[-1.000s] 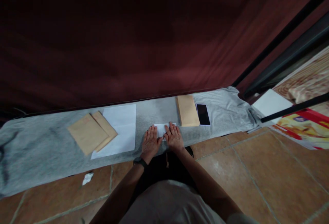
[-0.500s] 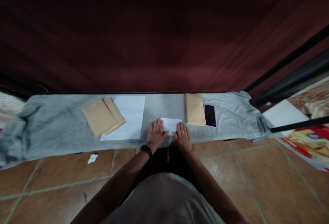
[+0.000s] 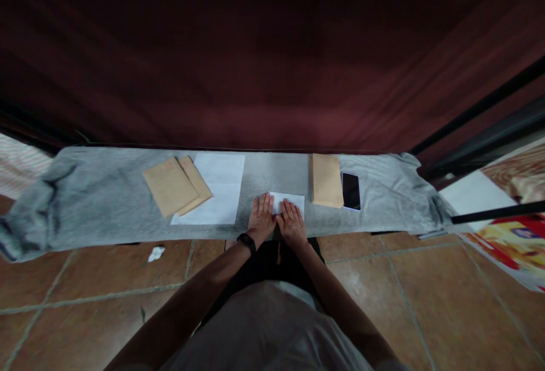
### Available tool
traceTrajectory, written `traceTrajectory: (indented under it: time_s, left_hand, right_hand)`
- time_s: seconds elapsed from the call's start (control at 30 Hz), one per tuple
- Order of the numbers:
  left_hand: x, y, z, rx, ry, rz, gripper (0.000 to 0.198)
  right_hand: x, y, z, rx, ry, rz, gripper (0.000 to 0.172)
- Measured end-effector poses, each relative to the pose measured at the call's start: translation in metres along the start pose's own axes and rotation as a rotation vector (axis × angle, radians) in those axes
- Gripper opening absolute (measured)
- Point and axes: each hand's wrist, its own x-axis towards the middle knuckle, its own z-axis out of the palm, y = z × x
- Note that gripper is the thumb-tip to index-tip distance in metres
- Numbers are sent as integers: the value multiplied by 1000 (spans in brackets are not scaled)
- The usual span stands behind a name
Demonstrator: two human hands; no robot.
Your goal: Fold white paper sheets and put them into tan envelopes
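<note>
A small folded white paper (image 3: 277,198) lies on the grey cloth (image 3: 108,200) in front of me. My left hand (image 3: 261,219) rests flat at its left edge, fingers stretched out, a black band on the wrist. My right hand (image 3: 292,223) lies flat over the paper's lower part, fingers extended, close beside my left hand. To the left, two brown envelopes (image 3: 170,184) overlap a large white sheet (image 3: 225,195). On the right sits a stack of brown envelopes (image 3: 327,180), with a phone (image 3: 351,191) just beside it.
A dark red curtain (image 3: 272,75) hangs behind the cloth-covered surface. Black bars (image 3: 481,104), a white sheet (image 3: 477,195) and a red and yellow package (image 3: 517,240) are at the far right. A crumpled white scrap (image 3: 156,254) lies on the tiled floor.
My right hand has moved left across the white paper, from its right edge to near my left hand. The view has shifted slightly.
</note>
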Motion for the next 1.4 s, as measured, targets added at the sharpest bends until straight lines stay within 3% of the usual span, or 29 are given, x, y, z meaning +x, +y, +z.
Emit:
traceTrajectory:
  time_s: [0.37,0.77,0.9,1.1,1.2,1.4]
  left_hand:
    - [-3,1,0,38,54,-31,69]
    - [-4,-2,-1,-40,155,-27,64]
    - [3,15,0,-67,194,61,60]
    - [15,45,6,-121,119,207,59]
    - [16,40,8,-119,120,202,62]
    - [10,10,8,-95,192,154,63]
  right_hand:
    - [-16,20,-8,-202,62,73,58]
    - [-25,28,-13,-225,87,91,59]
    - [-24,27,-11,-221,84,106,58]
    - [-27,30,-9,-219,60,76,55]
    - [-27,31,-9,-224,82,69,55]
    - [-25,29,-9,-229,108,77,56]
